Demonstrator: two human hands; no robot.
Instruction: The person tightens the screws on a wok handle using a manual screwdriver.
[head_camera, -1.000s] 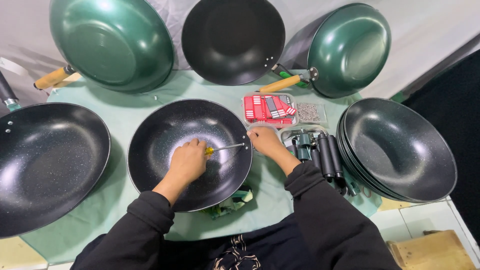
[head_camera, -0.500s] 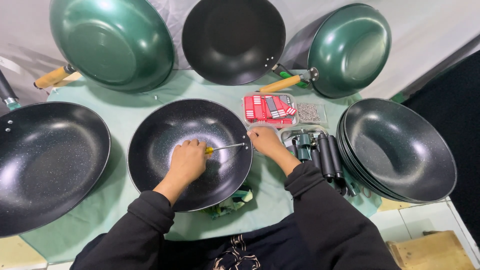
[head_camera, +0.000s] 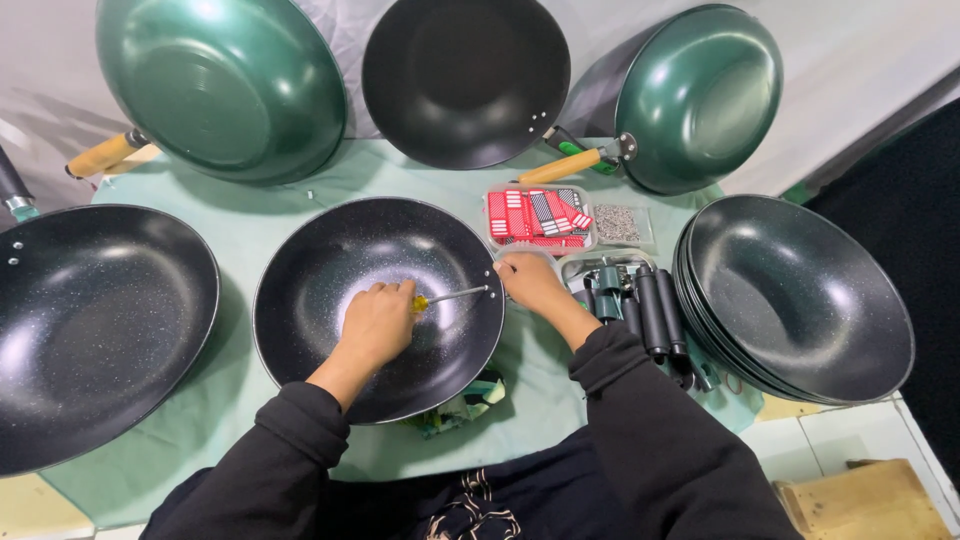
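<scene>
On pale green cloth (head_camera: 270, 225) — black pans, green woks (head_camera: 225, 85) — white wall behind.

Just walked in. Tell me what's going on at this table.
A person in black sleeves works on a dark speckled wok lying on a green cloth. The left hand holds a yellow-handled screwdriver inside the wok, its tip pointing at the rim, where the right hand grips the edge. A bundle of black handles lies just right of that hand, beside a stack of handleless woks. More woks lean along the back.
</scene>
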